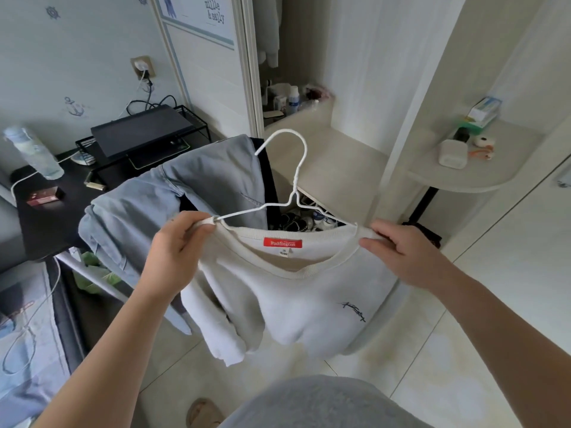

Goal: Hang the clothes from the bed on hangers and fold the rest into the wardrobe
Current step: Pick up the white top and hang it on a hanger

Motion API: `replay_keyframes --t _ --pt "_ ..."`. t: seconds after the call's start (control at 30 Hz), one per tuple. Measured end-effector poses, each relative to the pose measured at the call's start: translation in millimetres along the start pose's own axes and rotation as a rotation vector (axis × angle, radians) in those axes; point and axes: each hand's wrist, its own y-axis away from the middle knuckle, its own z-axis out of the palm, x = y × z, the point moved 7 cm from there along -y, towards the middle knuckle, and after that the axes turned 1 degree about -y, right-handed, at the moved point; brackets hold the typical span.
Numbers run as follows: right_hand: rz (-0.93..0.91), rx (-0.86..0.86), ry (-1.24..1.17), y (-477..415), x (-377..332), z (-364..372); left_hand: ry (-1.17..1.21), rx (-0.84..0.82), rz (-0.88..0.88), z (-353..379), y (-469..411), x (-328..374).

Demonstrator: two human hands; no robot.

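At the far left the edge of a bed (27,319) is showing. Above it a black desk (46,223) is carrying a water bottle (34,152) and a dark laptop (139,128). A pale blue denim garment (200,186) is lying draped over what seems to be a chair back, just behind the person's left hand (177,251).

That hand's fingers are curling round the left shoulder of a cream sweatshirt (293,301), gripping the cloth and the hanger's end together. The sweatshirt is hanging in mid-air between the two hands. Its neckline is opening toward the camera, with a red label showing inside, and its body and sleeves are drooping down.

A white wire hanger (295,183) is sitting inside the neck, its long axis running left to right from hand to hand. Its hook is rising up and away, with its tip curling left, toward the open wardrobe (324,168) beyond.

The right hand (401,254) is pinching the right shoulder between thumb and fingers. Both hands are about equally near the hook, which is lying beyond the fingertips. Hanging it up will likely need one hand to shift to the hook.

Further right, a rounded shelf (448,180) is holding small items.
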Motion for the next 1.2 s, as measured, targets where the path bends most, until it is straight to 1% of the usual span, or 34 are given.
replay_keyframes --t 0.07,0.2,0.27,0.37,0.43,0.5,0.57,0.7,0.8,0.9,0.97,1.03,1.1,1.2 --pt "0.002 -0.005 -0.001 11.3 0.8 -4.3 0.022 -0.064 0.035 11.0 -6.0 4.7" --pt "0.048 0.115 -0.062 33.0 7.5 -27.0 0.004 -0.198 0.072 35.6 -16.8 1.1" --pt "0.078 0.147 -0.106 42.9 11.1 -38.3 -0.043 -0.199 0.054 48.2 -20.1 -8.7" --pt "0.130 0.182 -0.135 57.9 18.0 -54.4 -0.082 -0.125 0.024 66.8 -24.1 -18.2" --pt "0.172 0.192 -0.155 66.6 23.4 -63.1 -0.118 -0.099 0.054 81.2 -31.1 -12.5" --pt "0.202 0.202 -0.173 74.8 29.0 -71.8 -0.155 -0.130 0.116 97.1 -43.7 -0.7" --pt "0.246 0.227 -0.210 81.5 34.0 -81.1 -0.181 -0.219 0.182 110.9 -62.3 11.1" --pt "0.347 0.305 -0.314 91.5 42.3 -93.4 -0.159 -0.514 0.336 129.2 -102.6 34.9" --pt "0.396 0.359 -0.373 86.4 41.9 -91.9 -0.146 -0.588 0.392 137.9 -136.2 41.0" --pt "0.426 0.413 -0.427 76.0 38.4 -89.1 -0.080 -0.684 0.333 150.8 -175.0 36.8" --pt "0.446 0.455 -0.510 68.5 33.5 -87.9 0.091 -0.748 0.224 155.6 -197.5 34.7" --pt "0.472 0.508 -0.547 56.2 25.0 -88.2 0.271 -0.739 0.134 157.7 -222.6 37.3" --pt "0.488 0.564 -0.585 36.4 10.8 -87.9 0.365 -0.663 0.087 157.7 -252.5 42.5" --pt "0.501 0.670 -0.673 -4.8 -17.0 -89.2 0.261 -0.535 0.142 157.1 -300.1 53.7"
